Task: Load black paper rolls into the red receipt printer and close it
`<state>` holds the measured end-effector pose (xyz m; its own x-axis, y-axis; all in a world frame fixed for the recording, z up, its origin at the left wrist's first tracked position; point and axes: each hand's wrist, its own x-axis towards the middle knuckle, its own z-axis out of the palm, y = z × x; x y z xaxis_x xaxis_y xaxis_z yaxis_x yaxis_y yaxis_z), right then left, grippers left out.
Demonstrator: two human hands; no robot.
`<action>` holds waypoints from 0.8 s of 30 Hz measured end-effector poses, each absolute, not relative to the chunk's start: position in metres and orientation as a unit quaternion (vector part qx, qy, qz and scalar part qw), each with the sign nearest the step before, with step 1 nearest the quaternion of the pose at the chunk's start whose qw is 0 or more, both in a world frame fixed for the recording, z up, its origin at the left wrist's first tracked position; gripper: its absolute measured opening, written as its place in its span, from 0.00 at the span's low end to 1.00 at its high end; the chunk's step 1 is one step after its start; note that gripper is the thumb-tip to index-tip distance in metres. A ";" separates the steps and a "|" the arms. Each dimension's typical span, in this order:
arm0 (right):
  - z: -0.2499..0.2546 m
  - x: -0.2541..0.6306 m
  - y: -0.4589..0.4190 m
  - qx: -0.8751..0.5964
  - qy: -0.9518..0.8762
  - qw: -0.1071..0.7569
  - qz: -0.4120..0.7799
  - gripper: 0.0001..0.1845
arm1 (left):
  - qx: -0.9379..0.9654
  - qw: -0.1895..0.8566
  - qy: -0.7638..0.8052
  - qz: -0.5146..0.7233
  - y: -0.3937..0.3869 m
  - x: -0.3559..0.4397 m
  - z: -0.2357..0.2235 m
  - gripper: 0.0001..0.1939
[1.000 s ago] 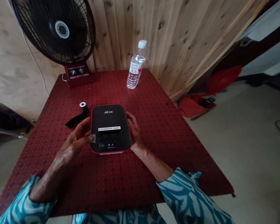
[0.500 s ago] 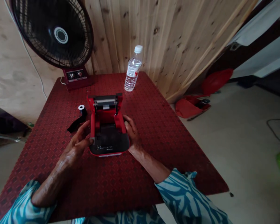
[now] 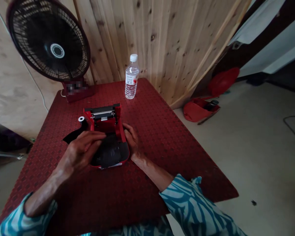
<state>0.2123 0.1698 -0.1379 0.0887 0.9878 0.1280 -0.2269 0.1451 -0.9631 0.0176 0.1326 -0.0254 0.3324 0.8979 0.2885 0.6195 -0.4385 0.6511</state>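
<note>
A small red and black printer (image 3: 124, 149) stands on the table with its lid (image 3: 103, 111) tipped up and back. My right hand (image 3: 132, 141) is wrapped against its right side, thumb along the wall. Over the printer's left part reaches my left hand (image 3: 81, 150), thumb and fingers closed in a pinch at a black strip (image 3: 110, 152) that lies over the inside and the front. The fingertips partly hide the strip's edge. Left of the printer, a small roll (image 3: 81, 119) with a white end trails a black tail (image 3: 72, 135) across the cloth.
A red patterned cloth (image 3: 147, 183) covers the table. Toward the back stand a water bottle (image 3: 131, 80) and a dark red fan (image 3: 56, 50), near the wooden wall (image 3: 152, 39). A red open container (image 3: 196, 109) lies on the floor to the right.
My left hand has left the printer's left side and moved right, over its inside, where the fingers close at the black strip. My right hand stays on the right side. The view has shifted slightly.
</note>
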 end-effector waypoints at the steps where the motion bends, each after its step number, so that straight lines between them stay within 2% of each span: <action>1: -0.138 0.213 0.170 -0.418 -0.458 0.606 0.498 0.20 | 0.831 0.183 0.458 0.257 0.142 0.023 -0.021 0.13; 6: -0.135 0.215 0.170 -0.412 -0.480 0.605 0.483 0.20 | 0.881 0.072 0.467 0.022 0.185 0.045 -0.018 0.12; 12: -0.136 0.214 0.171 -0.400 -0.482 0.607 0.489 0.20 | 0.875 0.078 0.475 -0.062 0.199 0.046 -0.018 0.13; 20: -0.134 0.216 0.170 -0.406 -0.478 0.603 0.493 0.19 | 0.871 0.120 0.472 0.067 0.181 0.037 -0.003 0.18; 24: -0.136 0.216 0.171 -0.406 -0.471 0.604 0.498 0.19 | 0.822 0.216 0.486 0.203 0.154 0.006 0.024 0.24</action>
<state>0.2162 0.1706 -0.1364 0.0594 0.9845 0.1650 -0.2199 0.1741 -0.9599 0.0065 0.1544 0.0244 0.4445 0.8871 0.1247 0.7115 -0.4341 0.5526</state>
